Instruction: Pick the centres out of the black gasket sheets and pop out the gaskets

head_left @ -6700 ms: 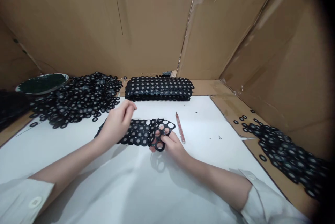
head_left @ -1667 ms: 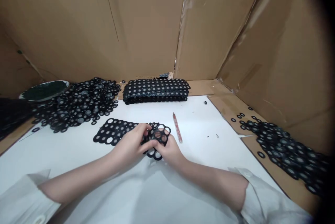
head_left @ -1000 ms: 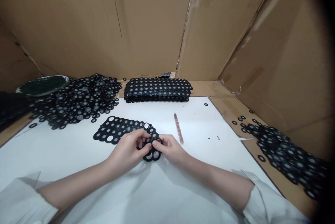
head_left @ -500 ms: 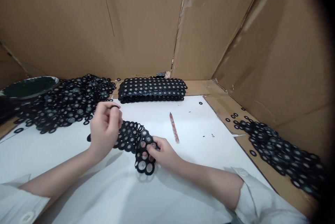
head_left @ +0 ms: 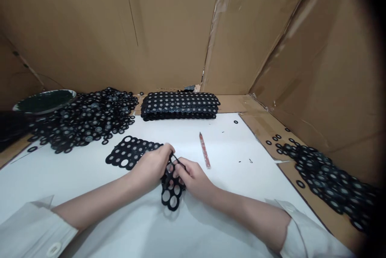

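A panel of linked black rings (head_left: 131, 152) lies partly flat on the white sheet, and its near end is lifted and folded between my hands. My right hand (head_left: 197, 177) pinches this raised end between thumb and fingers, with several large open rings hanging below. Close against it, my left hand (head_left: 150, 166) is closed, back of the hand toward me. A thin black ring (head_left: 175, 157) shows edge-on between its fingertips and the panel. Whether that ring touches the panel's rings I cannot tell, since my fingers hide the spot.
A heap of loose black rings (head_left: 90, 117) lies at the back left beside a round tray (head_left: 45, 102). Folded ring panels (head_left: 181, 105) are stacked at the back. A red-patterned pen-like stick (head_left: 204, 151) lies right of centre. More rings (head_left: 325, 177) lie right, along the cardboard wall (head_left: 316, 69).
My left hand has moved right and down with the ring, from above the panel to the raised end at my right hand. My right hand keeps its hold. The view has shifted slightly.
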`<state>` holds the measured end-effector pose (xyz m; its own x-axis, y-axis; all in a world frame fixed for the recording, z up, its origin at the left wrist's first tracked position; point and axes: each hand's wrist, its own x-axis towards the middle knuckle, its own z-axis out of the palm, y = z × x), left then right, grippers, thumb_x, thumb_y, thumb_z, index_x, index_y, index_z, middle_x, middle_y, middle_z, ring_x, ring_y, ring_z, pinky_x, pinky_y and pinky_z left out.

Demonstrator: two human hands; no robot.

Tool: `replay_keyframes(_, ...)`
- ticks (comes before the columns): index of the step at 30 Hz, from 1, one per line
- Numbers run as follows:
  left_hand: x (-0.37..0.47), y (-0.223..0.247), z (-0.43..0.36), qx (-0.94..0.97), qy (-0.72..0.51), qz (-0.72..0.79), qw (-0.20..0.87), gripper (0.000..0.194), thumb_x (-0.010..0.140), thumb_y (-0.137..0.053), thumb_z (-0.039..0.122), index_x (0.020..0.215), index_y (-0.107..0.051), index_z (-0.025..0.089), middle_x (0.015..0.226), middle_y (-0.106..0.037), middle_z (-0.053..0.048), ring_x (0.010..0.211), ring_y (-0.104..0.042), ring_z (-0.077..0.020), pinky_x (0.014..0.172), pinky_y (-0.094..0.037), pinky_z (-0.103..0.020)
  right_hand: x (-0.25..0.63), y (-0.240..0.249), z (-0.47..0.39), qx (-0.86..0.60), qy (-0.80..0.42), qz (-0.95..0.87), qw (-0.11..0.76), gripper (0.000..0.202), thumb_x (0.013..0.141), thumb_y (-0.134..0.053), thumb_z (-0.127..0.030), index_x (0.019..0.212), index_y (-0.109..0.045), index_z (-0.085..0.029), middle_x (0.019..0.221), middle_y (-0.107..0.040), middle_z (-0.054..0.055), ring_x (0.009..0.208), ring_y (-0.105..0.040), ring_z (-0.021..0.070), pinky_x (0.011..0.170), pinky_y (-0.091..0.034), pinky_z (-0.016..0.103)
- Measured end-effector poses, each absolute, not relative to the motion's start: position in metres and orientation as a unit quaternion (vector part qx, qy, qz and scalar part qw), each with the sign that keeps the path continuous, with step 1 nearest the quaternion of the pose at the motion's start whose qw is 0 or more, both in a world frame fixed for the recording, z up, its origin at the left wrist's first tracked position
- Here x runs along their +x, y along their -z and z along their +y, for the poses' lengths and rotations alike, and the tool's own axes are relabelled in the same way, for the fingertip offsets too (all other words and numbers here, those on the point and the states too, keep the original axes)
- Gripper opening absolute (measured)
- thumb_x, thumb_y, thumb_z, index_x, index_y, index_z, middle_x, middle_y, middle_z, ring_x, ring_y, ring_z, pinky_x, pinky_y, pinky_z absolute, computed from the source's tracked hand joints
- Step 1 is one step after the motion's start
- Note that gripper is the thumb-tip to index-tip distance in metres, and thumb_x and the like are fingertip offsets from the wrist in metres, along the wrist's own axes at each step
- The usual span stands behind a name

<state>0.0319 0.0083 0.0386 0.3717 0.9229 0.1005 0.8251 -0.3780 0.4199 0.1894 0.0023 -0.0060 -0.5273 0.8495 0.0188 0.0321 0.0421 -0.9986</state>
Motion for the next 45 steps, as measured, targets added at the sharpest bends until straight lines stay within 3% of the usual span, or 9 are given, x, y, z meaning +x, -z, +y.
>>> replay_keyframes(8, 0.03, -0.016, 0.013, 0.822, -0.174, 0.516, 0.168, 0.024, 0.087, -0.022, 0.023, 0.092, -0.045, 0.021, 0.077, -0.061, -0.004, 0.063, -0.057, -0.0182, 0.057, -0.04, -0.029, 0.238, -0.025, 0.051, -0.435, -0.38, -0.751, 0.319, 0.031, 0.084, -0.04, -0.041, 0.101, -0.055, -0.02, 0.091, -0.062, 0.005, 0.079, -0.055, 0.0167, 0.07, -0.042, 0.029)
replay_keyframes(10, 0.031, -0.011, 0.015, 0.834, -0.159, 0.503, 0.166, 0.025, 0.087, -0.022, 0.023, 0.094, -0.046, 0.021, 0.079, -0.062, -0.005, 0.064, -0.057, -0.0185, 0.057, -0.04, -0.029, 0.272, -0.033, 0.08, -0.534, -0.219, -0.752, 0.316, 0.034, 0.088, -0.03, -0.036, 0.098, -0.057, -0.017, 0.099, -0.061, 0.008, 0.087, -0.054, 0.0187, 0.075, -0.042, 0.03)
replay_keyframes(13, 0.031, -0.006, 0.019, 0.851, -0.14, 0.484, 0.146, 0.026, 0.087, -0.021, 0.02, 0.092, -0.047, 0.019, 0.081, -0.062, -0.006, 0.068, -0.058, -0.0196, 0.059, -0.041, -0.031, 0.322, -0.029, 0.12, -0.68, 0.001, -0.708, 0.188, 0.035, 0.086, -0.031, -0.021, 0.115, -0.049, -0.012, 0.118, -0.051, 0.015, 0.108, -0.044, 0.0257, 0.087, -0.035, 0.036)
replay_keyframes(17, 0.03, -0.005, 0.02, 0.858, -0.142, 0.476, 0.133, 0.025, 0.086, -0.023, 0.018, 0.092, -0.048, 0.02, 0.08, -0.061, -0.005, 0.066, -0.057, -0.0183, 0.059, -0.041, -0.03, 0.357, -0.008, 0.148, -0.696, 0.008, -0.709, 0.111, 0.036, 0.081, -0.036, -0.01, 0.113, -0.052, -0.011, 0.113, -0.053, 0.018, 0.106, -0.045, 0.0268, 0.082, -0.037, 0.035)
replay_keyframes(25, 0.027, -0.01, 0.016, 0.823, -0.197, 0.494, 0.201, 0.026, 0.088, -0.022, 0.025, 0.091, -0.047, 0.022, 0.078, -0.06, -0.003, 0.067, -0.058, -0.0175, 0.06, -0.041, -0.028, 0.38, -0.011, 0.157, -0.739, 0.046, -0.671, 0.042, 0.028, 0.082, -0.038, -0.018, 0.101, -0.057, -0.009, 0.1, -0.057, 0.018, 0.09, -0.054, 0.0223, 0.074, -0.04, 0.029)
replay_keyframes(31, 0.026, -0.007, 0.021, 0.749, -0.27, 0.542, 0.271, 0.028, 0.088, -0.024, 0.031, 0.088, -0.05, 0.022, 0.061, -0.052, 0.002, 0.059, -0.053, -0.016, 0.057, -0.038, -0.027, 0.445, -0.02, 0.128, -0.832, 0.104, -0.545, 0.019, 0.034, 0.081, -0.033, -0.015, 0.108, -0.052, -0.004, 0.103, -0.053, 0.024, 0.095, -0.052, 0.0328, 0.068, -0.041, 0.038)
replay_keyframes(36, 0.025, -0.006, 0.022, 0.71, -0.311, 0.558, 0.295, 0.028, 0.088, -0.027, 0.035, 0.088, -0.052, 0.022, 0.063, -0.054, 0.002, 0.058, -0.052, -0.0146, 0.058, -0.039, -0.027, 0.453, -0.022, 0.115, -0.822, 0.109, -0.559, -0.018, 0.028, 0.077, -0.042, -0.013, 0.098, -0.059, -0.006, 0.101, -0.055, 0.024, 0.098, -0.052, 0.0325, 0.071, -0.041, 0.038)
replay_keyframes(42, 0.01, -0.01, 0.037, 0.687, -0.343, 0.606, 0.209, 0.027, 0.087, -0.03, 0.035, 0.101, -0.047, 0.02, 0.063, -0.06, 0.002, 0.063, -0.058, -0.0155, 0.063, -0.043, -0.028, 0.327, -0.044, 0.092, -0.567, 0.055, -0.806, 0.159, 0.028, 0.086, -0.038, -0.028, 0.102, -0.056, -0.014, 0.104, -0.059, 0.013, 0.096, -0.052, 0.021, 0.08, -0.041, 0.032)
replay_keyframes(45, -0.014, -0.021, 0.053, 0.697, -0.328, 0.631, 0.097, 0.024, 0.086, -0.032, 0.034, 0.094, -0.049, 0.02, 0.066, -0.063, 0.001, 0.062, -0.059, -0.0149, 0.061, -0.044, -0.027, 0.253, -0.041, 0.061, -0.401, -0.031, -0.908, 0.119, 0.031, 0.083, -0.045, -0.038, 0.099, -0.058, -0.015, 0.098, -0.061, 0.011, 0.094, -0.052, 0.0216, 0.082, -0.041, 0.036)
